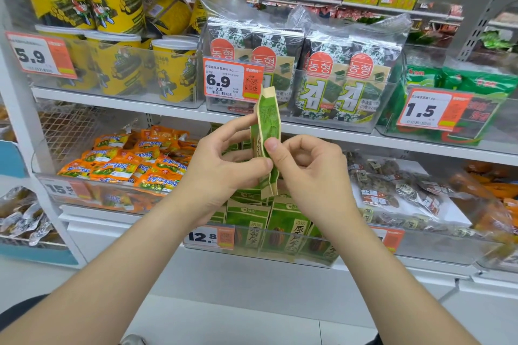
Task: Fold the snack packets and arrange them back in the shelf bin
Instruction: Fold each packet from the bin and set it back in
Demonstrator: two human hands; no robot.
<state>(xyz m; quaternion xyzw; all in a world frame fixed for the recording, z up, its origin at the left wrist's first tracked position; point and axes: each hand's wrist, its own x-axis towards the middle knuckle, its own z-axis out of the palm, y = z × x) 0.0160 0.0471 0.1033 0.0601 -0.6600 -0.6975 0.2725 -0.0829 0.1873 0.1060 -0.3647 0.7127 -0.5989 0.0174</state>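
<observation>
A green and tan snack packet [267, 120] stands upright and edge-on in front of the shelf, folded lengthwise into a narrow strip. My left hand [221, 165] pinches its left side with thumb and fingers. My right hand [305, 168] pinches its right edge, thumb on the front. Below my hands, a clear shelf bin [280, 255] holds several matching green packets [288, 230] standing in rows, with a 12.8 price tag at its front left.
The bin of orange packets [131, 165] sits to the left and a bin of clear-wrapped snacks [398, 193] to the right. The shelf above carries seaweed packs [336, 78] and yellow tubs [117, 64]. White floor lies below.
</observation>
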